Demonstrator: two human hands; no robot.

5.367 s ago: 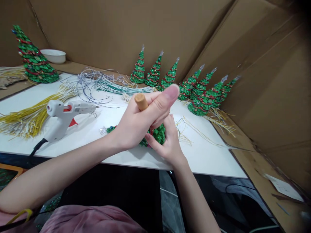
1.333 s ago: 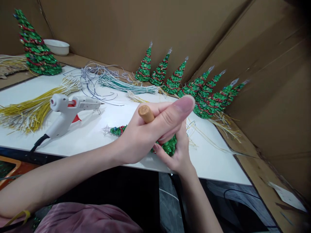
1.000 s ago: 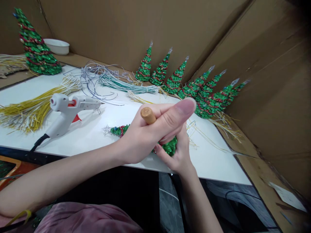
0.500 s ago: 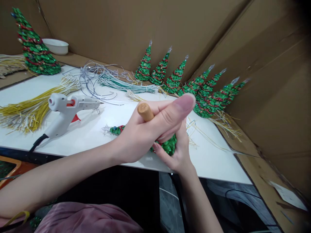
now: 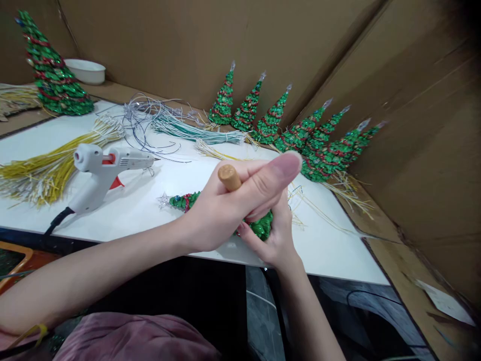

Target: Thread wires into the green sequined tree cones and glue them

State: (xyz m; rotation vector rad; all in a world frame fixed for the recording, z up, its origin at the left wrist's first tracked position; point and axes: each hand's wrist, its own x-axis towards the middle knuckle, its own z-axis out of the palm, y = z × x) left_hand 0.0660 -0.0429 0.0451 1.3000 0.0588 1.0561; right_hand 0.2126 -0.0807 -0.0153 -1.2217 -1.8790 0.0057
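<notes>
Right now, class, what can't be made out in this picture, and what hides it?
Head view:
Tan handle, lower end: covered by left hand.
Lying tree, middle: behind the left hand.
White bowl, lower left: behind large standing tree.
Orange container: cut off by left edge.

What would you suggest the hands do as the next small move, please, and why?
Perhaps ease the left hand, with the wooden handle it grips, up slightly: the hand hides the middle of the tree lying on its side, and the handle's far end cannot be seen. The right hand, holding the tree's wide end, could probably steady it.
</notes>
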